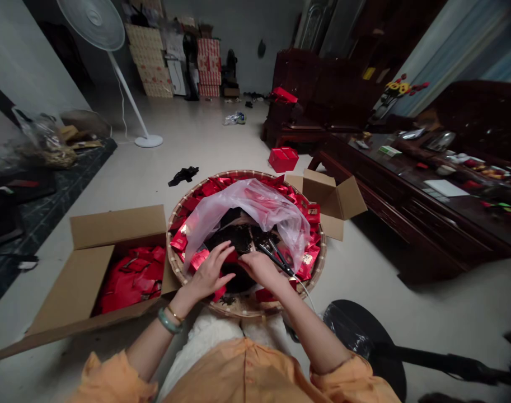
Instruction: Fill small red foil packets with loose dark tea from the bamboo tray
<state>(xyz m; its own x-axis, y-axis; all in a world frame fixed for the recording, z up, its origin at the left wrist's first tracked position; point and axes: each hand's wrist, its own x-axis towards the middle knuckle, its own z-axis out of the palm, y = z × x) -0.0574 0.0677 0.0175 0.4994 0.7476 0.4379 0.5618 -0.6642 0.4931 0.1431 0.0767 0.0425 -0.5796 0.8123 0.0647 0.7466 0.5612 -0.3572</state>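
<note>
A round woven bamboo tray (174,272) sits before my knees, ringed with shiny red packets (309,212). Inside it, a clear plastic bag (242,193) lies spread open around dark, loose leaf-like stuff (234,238). My left hand (211,271) is over the tray with thumb and fingers apart, close to a small red packet (231,257). On the packet's other side my right hand (261,267) has its fingers curled, seemingly pinching its edge; the fingertips are partly hidden. A black hair straightener (278,258) with a white cord rests with its jaws apart beside my right hand.
At the left stands an open cardboard box (74,282) full of red packets. Another open box (334,198) and a red carton (283,159) are behind the tray, right. A black round base (364,341) with a pole lies at right, below a dark wooden table (389,190). A white fan (148,140) stands back left.
</note>
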